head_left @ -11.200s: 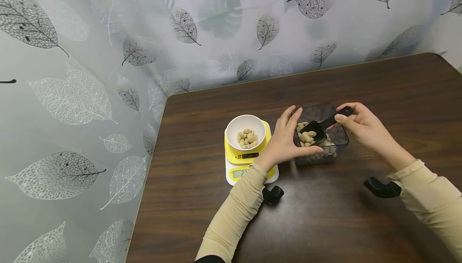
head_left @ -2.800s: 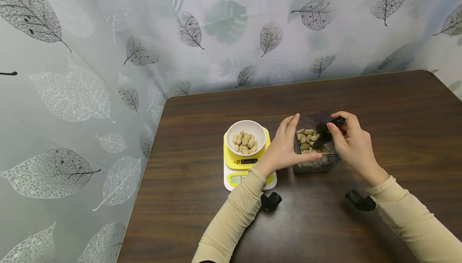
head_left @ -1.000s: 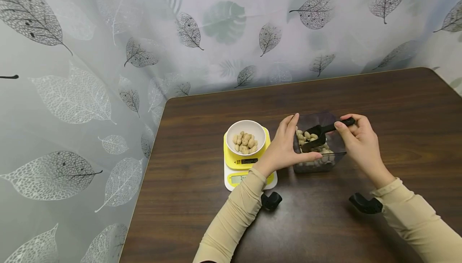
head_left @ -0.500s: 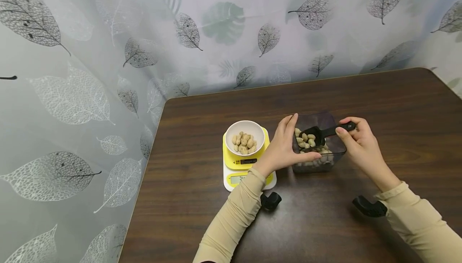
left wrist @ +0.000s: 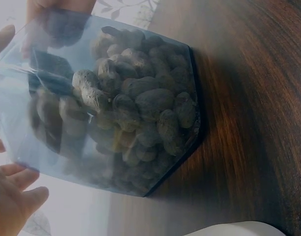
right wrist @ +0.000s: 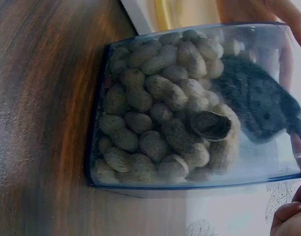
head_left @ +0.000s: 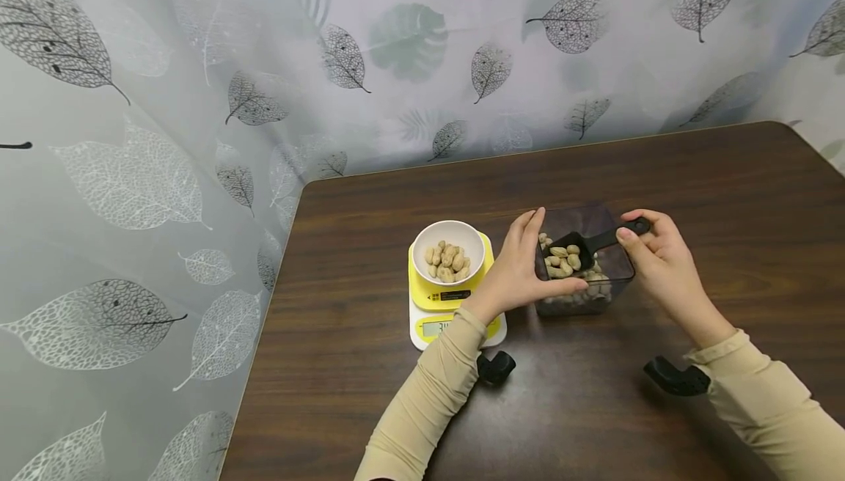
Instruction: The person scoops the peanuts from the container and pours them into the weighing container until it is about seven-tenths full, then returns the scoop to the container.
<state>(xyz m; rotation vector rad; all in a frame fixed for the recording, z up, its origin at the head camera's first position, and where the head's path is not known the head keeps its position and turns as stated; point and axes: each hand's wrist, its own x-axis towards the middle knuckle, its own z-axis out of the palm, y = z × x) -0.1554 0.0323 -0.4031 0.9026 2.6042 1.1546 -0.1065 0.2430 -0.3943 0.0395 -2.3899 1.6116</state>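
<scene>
Right of the middle, the right hand point(head_left: 662, 267) is pinching the scoop point(head_left: 598, 241), which is pointing lower left into the box point(head_left: 576, 221) the left hand point(head_left: 512, 270) is holding.

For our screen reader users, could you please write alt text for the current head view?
A person's right hand holds a black scoop in a translucent container of peanuts, which the left hand grips. Beside it, a white bowl of peanuts sits on a yellow and white digital scale.

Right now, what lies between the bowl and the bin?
From bowl to bin: the edge of the scale, some table, then the left hand, as the head view shows.
</scene>
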